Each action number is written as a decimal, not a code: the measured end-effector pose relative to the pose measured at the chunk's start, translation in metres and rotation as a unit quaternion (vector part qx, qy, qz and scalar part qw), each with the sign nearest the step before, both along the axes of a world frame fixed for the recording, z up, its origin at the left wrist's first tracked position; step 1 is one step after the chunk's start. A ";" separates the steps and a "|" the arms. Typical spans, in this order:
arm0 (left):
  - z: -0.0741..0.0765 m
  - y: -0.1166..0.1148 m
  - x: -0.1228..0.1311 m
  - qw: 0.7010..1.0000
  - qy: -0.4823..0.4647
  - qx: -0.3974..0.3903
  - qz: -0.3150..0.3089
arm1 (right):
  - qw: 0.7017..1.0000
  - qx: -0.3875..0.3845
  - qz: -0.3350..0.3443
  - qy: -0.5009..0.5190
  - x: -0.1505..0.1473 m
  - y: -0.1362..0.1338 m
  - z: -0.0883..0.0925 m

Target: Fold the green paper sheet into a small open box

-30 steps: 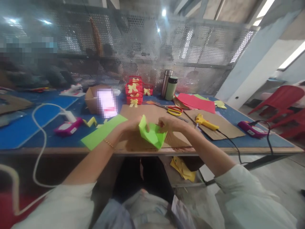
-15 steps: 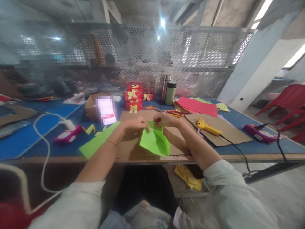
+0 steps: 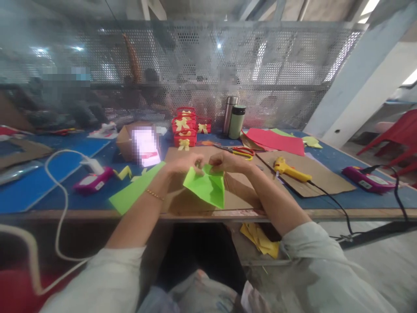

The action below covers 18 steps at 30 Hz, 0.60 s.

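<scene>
A creased sheet of bright green paper (image 3: pixel 208 189) is held up over the brown cardboard (image 3: pixel 243 191) at the table's front. My left hand (image 3: pixel 187 164) pinches its upper left edge, fingers curled. At the upper right edge, my right hand (image 3: pixel 230 161) grips the same paper between thumb and fingers. The two hands are close together, with a small gap between the fingertips. Under my left forearm lies another flat green sheet (image 3: pixel 133 191). Scissors with red and yellow handles (image 3: pixel 243 152) rest just beyond my right hand.
Right of me, a yellow glue gun (image 3: pixel 291 170) with a black cord lies on cardboard. Red paper (image 3: pixel 276 141) and two flasks (image 3: pixel 236 122) stand farther back. Small red boxes with yellow bows (image 3: pixel 184 126) are stacked behind. A lit phone (image 3: pixel 146 145) leans at a box; purple power sockets (image 3: pixel 94 180) sit left.
The green paper has turned and shifted slightly left between my hands, and its lower corner points more to the right. Both hands still grip it. The whole view has tilted a little.
</scene>
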<state>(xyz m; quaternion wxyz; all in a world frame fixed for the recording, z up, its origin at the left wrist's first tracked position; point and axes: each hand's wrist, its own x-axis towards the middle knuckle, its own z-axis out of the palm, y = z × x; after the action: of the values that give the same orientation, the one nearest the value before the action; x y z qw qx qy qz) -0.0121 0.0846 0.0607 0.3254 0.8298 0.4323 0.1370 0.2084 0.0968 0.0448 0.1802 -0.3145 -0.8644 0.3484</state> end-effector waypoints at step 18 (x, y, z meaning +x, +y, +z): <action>0.006 -0.006 0.003 0.999 0.029 -0.012 -0.022 | 0.995 0.091 0.033 0.019 -0.008 -0.019 0.007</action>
<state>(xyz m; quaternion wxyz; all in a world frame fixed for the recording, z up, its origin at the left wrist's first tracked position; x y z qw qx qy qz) -0.0088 0.0782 0.0667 0.3253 0.8387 0.4250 0.1007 0.2007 0.0781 0.0521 0.2131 -0.2608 -0.8990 0.2799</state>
